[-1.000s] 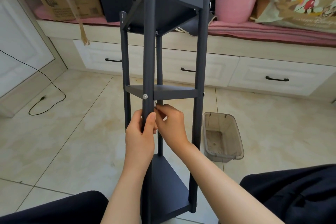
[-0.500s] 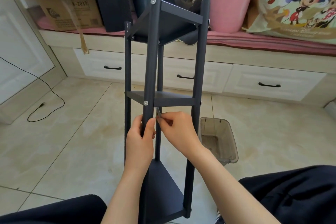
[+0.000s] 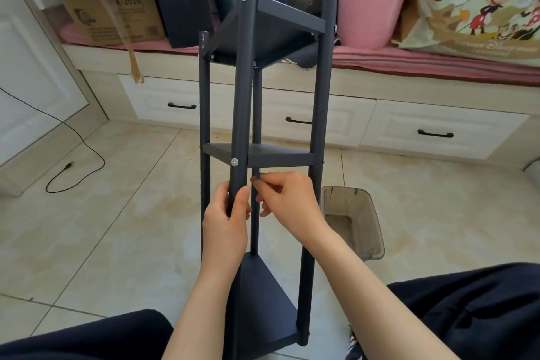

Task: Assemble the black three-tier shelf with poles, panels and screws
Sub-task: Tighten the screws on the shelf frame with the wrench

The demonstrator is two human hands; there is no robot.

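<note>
Left hand (image 3: 225,222) grips the shelf's near pole (image 3: 242,96); right hand (image 3: 287,199) beside it pinches a small tool (image 3: 258,175).

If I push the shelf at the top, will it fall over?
Probably, yes. The shelf is tall and narrow on thin poles, so it likely tips easily. The left hand grips the front pole, which steadies it. It looks stiff, not floppy, since screws join the panels.

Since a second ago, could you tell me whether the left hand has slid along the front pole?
No. The left hand still grips the front pole just below the middle panel's screw, at the same gap as before.
</note>
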